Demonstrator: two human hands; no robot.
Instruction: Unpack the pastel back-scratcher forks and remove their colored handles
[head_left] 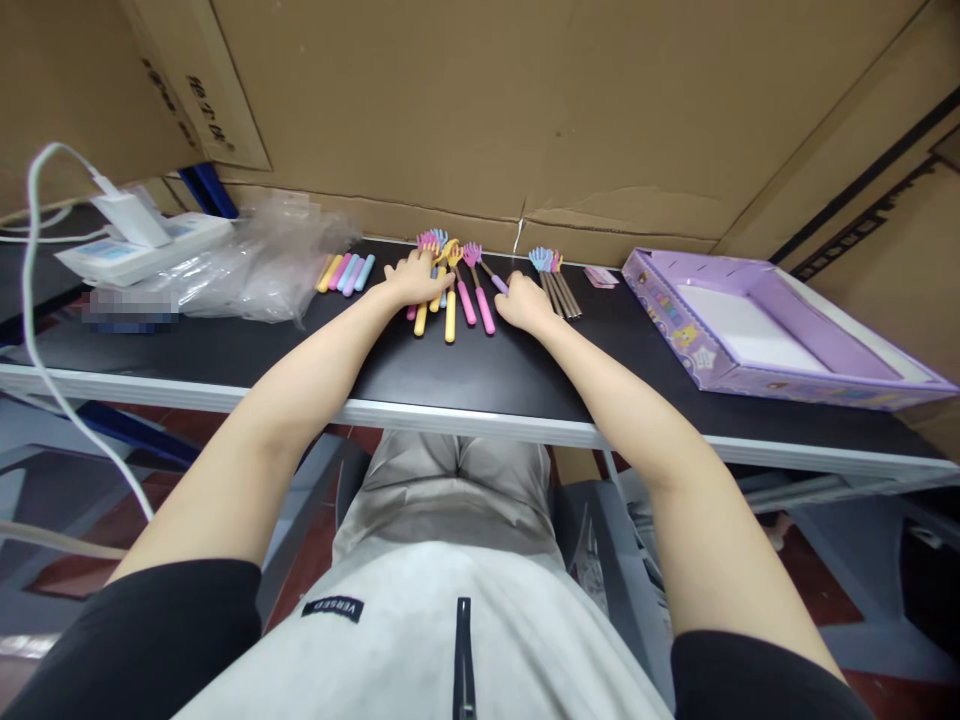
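My left hand [420,280] lies flat, fingers stretched out, over the left side of a row of small back scratchers [457,290] with pink and yellow handles on the black table [450,370]. At the row's right end my right hand [525,305] rests with curled fingers touching a purple-handled scratcher [498,283]; whether it grips it I cannot make out. A second small bunch of scratchers [553,280] with bare metal stems lies just right of that hand. Several loose coloured handles [346,272] lie left of my left hand.
A purple cardboard box tray [750,330] sits at the right end of the table. Crumpled clear plastic bags [255,265] and a white charger with cable [135,225] are at the left. Brown cardboard [525,110] walls the back. A small pink packet [601,276] lies near the box.
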